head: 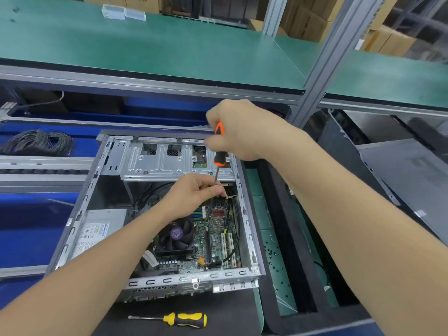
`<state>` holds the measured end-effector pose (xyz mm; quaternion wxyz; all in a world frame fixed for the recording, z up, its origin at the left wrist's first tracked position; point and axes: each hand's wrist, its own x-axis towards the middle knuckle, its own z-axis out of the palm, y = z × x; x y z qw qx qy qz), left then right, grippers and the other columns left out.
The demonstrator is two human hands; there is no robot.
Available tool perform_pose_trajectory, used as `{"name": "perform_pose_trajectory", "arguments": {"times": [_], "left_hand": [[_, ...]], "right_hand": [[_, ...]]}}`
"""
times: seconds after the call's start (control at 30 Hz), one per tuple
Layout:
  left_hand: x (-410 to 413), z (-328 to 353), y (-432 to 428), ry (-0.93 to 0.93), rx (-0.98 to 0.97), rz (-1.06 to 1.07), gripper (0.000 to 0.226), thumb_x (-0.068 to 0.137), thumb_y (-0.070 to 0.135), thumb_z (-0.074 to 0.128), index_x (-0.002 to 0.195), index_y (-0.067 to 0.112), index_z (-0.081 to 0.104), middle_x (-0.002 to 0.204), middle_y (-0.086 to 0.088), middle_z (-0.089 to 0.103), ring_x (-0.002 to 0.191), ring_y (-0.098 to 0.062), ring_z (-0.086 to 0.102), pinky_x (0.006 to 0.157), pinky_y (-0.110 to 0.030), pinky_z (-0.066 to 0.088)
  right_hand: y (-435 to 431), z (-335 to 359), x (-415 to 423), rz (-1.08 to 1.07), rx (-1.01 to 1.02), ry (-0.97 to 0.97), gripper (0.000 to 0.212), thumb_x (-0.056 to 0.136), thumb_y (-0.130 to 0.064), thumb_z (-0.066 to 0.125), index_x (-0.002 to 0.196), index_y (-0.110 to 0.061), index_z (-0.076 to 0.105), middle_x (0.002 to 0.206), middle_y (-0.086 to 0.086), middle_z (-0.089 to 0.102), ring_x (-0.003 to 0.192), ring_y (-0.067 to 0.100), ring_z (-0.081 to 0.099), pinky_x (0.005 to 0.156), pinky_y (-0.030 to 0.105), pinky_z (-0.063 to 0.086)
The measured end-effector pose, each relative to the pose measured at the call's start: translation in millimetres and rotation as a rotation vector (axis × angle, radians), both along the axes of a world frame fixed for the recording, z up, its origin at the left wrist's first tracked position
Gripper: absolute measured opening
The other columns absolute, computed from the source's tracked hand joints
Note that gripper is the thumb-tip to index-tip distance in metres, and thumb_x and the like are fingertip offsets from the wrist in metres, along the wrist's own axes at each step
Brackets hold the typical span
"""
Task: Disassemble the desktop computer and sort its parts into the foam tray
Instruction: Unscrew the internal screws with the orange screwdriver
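1. While the right hand (242,132) gripped the handle of an orange screwdriver (219,158) held upright, the left hand (194,192) pinched its shaft low down, over the motherboard (218,236).
2. One open computer case (169,161) lay on a black mat (225,309), holding one fan (177,235) and one power supply (97,229).
3. Two screwdrivers showed; the second, a yellow screwdriver (186,319), lay on the mat near the case.
4. The foam tray (281,214) sat just right of the case, with many small screws (274,253) in one compartment.
5. A green shelf (145,49) ran above, and cardboard boxes (388,40) stood behind.
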<state>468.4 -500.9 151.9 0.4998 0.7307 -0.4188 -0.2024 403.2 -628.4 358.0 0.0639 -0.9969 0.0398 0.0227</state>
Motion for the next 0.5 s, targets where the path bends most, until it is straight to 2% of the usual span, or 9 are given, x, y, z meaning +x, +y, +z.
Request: {"name": "perform_pose_trajectory", "arguments": {"times": [0.07, 0.17, 0.23, 0.3, 0.4, 0.47, 0.5], "left_hand": [[2, 2, 3, 0.039, 0.002, -0.015, 0.017, 0.099, 0.041, 0.065, 0.091, 0.036, 0.079, 0.050, 0.010, 0.030, 0.050, -0.008, 0.030, 0.054, -0.025, 0.025], [5, 7, 5, 0.109, 0.007, -0.041, 0.015, 0.100, 0.034, 0.065, 0.097, 0.033, 0.080, 0.053, 0.010, 0.026, 0.053, -0.014, 0.030, 0.060, -0.029, 0.024], [6, 14, 4, 0.142, -0.011, -0.066, 0.015, 0.101, 0.032, 0.065, 0.104, 0.032, 0.079, 0.056, 0.008, 0.024, 0.054, -0.015, 0.029, 0.059, -0.028, 0.026], [8, 23, 4, 0.206, -0.068, -0.100, 0.019, 0.099, 0.033, 0.065, 0.114, 0.031, 0.076, 0.059, 0.006, 0.021, 0.052, -0.014, 0.025, 0.053, -0.023, 0.030], [12, 42, 4, 0.340, -0.218, -0.208, 0.027, 0.096, 0.037, 0.067, 0.122, 0.028, 0.071, 0.059, 0.005, 0.019, 0.047, -0.013, 0.020, 0.045, -0.022, 0.025], [13, 57, 4, 0.368, -0.293, -0.296, 0.023, 0.094, 0.044, 0.069, 0.110, 0.028, 0.072, 0.057, 0.003, 0.020, 0.045, -0.012, 0.016, 0.045, -0.027, 0.016], [14, 64, 2, 0.362, -0.294, -0.324, 0.028, 0.093, 0.047, 0.069, 0.102, 0.021, 0.072, 0.057, 0.004, 0.022, 0.047, -0.012, 0.015, 0.045, -0.028, 0.014]], "right_hand": [[1, 6, -2, 0.117, 0.017, 0.065, 0.028, 0.093, -0.035, 0.068, 0.078, -0.020, 0.050, 0.076, -0.003, 0.049, 0.068, 0.024, 0.046, 0.055, 0.031, 0.034], [-3, 18, -5, 0.215, -0.058, 0.128, 0.023, 0.090, -0.039, 0.073, 0.080, -0.028, 0.055, 0.077, -0.012, 0.054, 0.068, 0.006, 0.048, 0.056, 0.030, 0.035], [-4, 22, -6, 0.276, -0.115, 0.149, 0.013, 0.086, -0.024, 0.075, 0.082, -0.028, 0.064, 0.081, -0.014, 0.062, 0.075, 0.003, 0.054, 0.058, 0.029, 0.041], [-3, 20, -6, 0.336, -0.195, 0.138, 0.022, 0.077, -0.003, 0.064, 0.068, -0.023, 0.065, 0.085, -0.005, 0.068, 0.078, 0.014, 0.061, 0.060, 0.030, 0.045], [-1, 10, -7, 0.389, -0.240, 0.087, 0.021, 0.072, 0.002, 0.059, 0.061, -0.016, 0.065, 0.088, 0.006, 0.067, 0.081, 0.026, 0.062, 0.066, 0.036, 0.050], [-3, 6, -7, 0.409, -0.214, 0.046, 0.015, 0.074, 0.000, 0.060, 0.067, -0.012, 0.066, 0.091, 0.010, 0.063, 0.083, 0.028, 0.059, 0.067, 0.038, 0.048], [-4, 6, -7, 0.415, -0.197, 0.045, 0.014, 0.074, -0.002, 0.061, 0.070, -0.014, 0.066, 0.091, 0.008, 0.061, 0.083, 0.027, 0.057, 0.067, 0.037, 0.046]]}}
